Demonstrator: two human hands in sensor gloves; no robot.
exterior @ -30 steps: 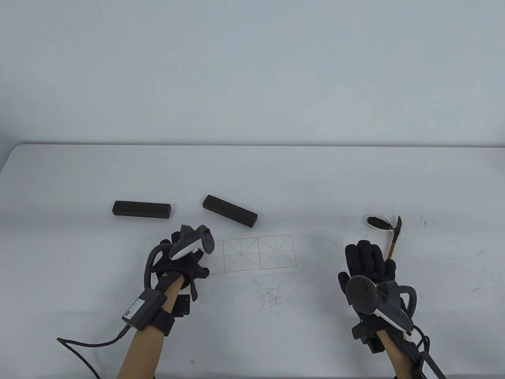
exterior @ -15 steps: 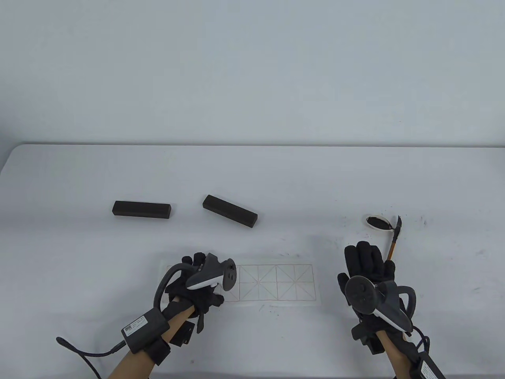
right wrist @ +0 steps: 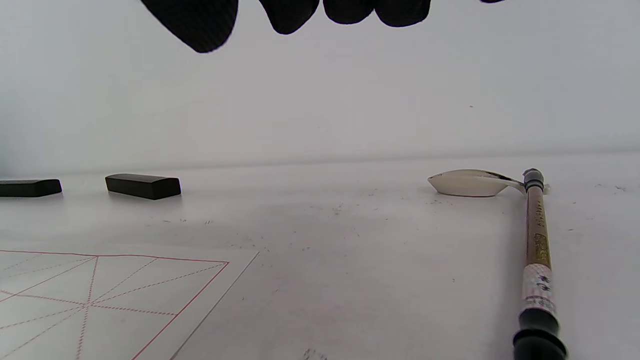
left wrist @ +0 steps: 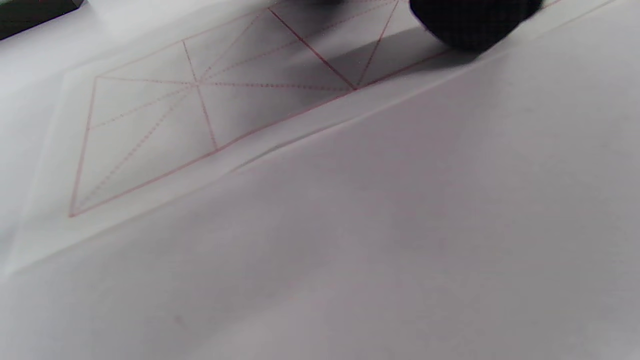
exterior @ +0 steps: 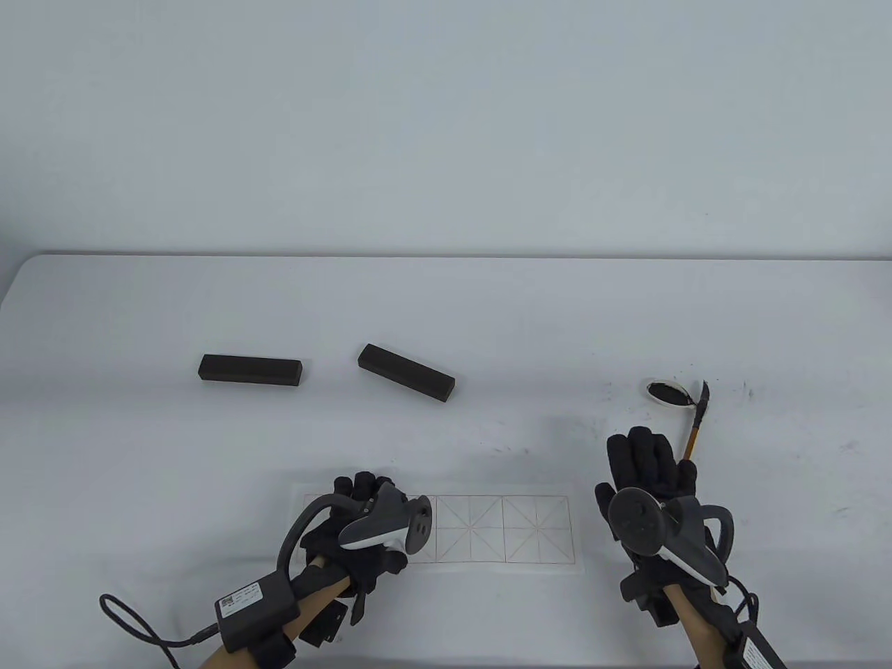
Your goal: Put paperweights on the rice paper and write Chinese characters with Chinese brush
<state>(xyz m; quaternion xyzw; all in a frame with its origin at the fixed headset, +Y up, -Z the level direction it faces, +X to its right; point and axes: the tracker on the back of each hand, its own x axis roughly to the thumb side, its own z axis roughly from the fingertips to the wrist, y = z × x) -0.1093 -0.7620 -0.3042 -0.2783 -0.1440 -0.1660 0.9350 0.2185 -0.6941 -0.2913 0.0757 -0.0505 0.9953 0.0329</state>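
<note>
The rice paper [exterior: 502,529] with its red grid lies flat near the table's front edge, also visible in the left wrist view [left wrist: 200,100] and right wrist view [right wrist: 100,290]. My left hand [exterior: 355,491] presses on the paper's left end; one fingertip [left wrist: 470,25] touches the sheet. Two dark paperweights [exterior: 251,369] [exterior: 406,373] lie on the bare table beyond the paper. My right hand [exterior: 644,453] is flat with straight fingers [right wrist: 345,10], holding nothing, just left of the brush [exterior: 697,425] [right wrist: 537,250]. The brush tip rests beside the ink dish [exterior: 667,392].
Ink specks mark the white table [exterior: 488,313] around the dish and between the hands. A cable [exterior: 132,627] trails from my left wrist at the front left. The far paperweight [right wrist: 143,186] and its twin [right wrist: 30,188] sit well behind the paper.
My left hand has slid the rice paper toward the front edge and slightly right. The right hand, brush, dish and paperweights have stayed put.
</note>
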